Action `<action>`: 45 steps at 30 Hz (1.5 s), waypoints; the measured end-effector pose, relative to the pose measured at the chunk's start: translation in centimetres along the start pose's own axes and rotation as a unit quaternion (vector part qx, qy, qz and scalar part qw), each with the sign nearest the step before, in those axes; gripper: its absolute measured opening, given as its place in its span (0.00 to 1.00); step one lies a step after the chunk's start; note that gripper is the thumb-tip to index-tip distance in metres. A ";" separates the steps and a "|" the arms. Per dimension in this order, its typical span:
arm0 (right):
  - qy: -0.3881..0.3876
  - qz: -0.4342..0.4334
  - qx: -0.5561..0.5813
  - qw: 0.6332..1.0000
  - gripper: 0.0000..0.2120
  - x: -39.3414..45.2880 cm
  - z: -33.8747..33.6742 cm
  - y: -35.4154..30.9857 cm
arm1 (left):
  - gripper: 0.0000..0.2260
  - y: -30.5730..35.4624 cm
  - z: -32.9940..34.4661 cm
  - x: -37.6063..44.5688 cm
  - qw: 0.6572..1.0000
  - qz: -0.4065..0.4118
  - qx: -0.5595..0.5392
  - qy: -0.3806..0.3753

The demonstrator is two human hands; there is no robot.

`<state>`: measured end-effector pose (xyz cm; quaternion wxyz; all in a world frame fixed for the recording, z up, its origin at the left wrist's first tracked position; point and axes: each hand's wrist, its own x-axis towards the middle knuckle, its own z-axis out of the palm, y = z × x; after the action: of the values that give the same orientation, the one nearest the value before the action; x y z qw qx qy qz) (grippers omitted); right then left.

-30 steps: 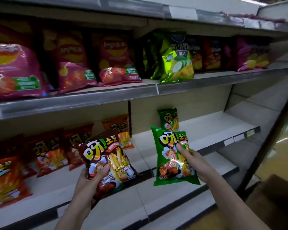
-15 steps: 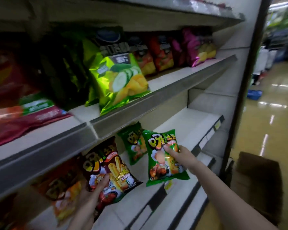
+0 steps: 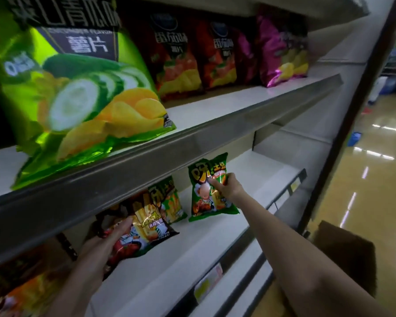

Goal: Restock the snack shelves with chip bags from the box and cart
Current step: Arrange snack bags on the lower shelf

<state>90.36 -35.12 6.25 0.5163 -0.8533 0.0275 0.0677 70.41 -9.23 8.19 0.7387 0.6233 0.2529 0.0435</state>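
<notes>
- The right hand [image 3: 225,187] is gripping a green bag [image 3: 209,191] near its top, with the thumb lying across the front and the fingers curled round its right edge.
- That green bag is standing nearly upright on the lower shelf [image 3: 215,239], its bottom edge touching the white shelf surface.
- The left hand [image 3: 101,245] is holding a dark bag [image 3: 140,229] from below and from the left, with the thumb lying over the bag's front.
- The dark bag is tilting, its right corner lying on the lower shelf and its upper part hiding behind the upper shelf's grey front rail [image 3: 169,147].
- A second green bag [image 3: 169,200] is standing on the lower shelf between the two held bags, just behind the dark bag and apart from the right hand's bag.
- Orange bags [image 3: 21,289] are sitting further left on the lower shelf, blurred and dim.
- On the upper shelf [image 3: 215,101] a large cucumber bag [image 3: 78,88] is leaning forward over the front rail.
- To its right, two red bags [image 3: 181,58] are standing side by side, and a purple bag [image 3: 281,46] is standing beyond them.
- A brown box [image 3: 345,255] is showing at lower right, beside the shelving's dark upright post [image 3: 352,115] and behind the right forearm.
- The shiny floor [image 3: 364,179] is reflecting ceiling lights at right.
- Yellow price labels [image 3: 206,282] are sitting in the lower shelf's front edge.
</notes>
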 end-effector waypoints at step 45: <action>-0.304 -0.114 0.147 0.934 0.19 25.1 -10.7 7.4 | 0.10 -0.3 24.3 10.8 0.991 0.011 0.109 0.074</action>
<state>115.27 -47.48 1.06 0.6240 -0.7040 -0.2186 0.2592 90.11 -27.04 6.74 0.6451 0.6979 0.3032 0.0698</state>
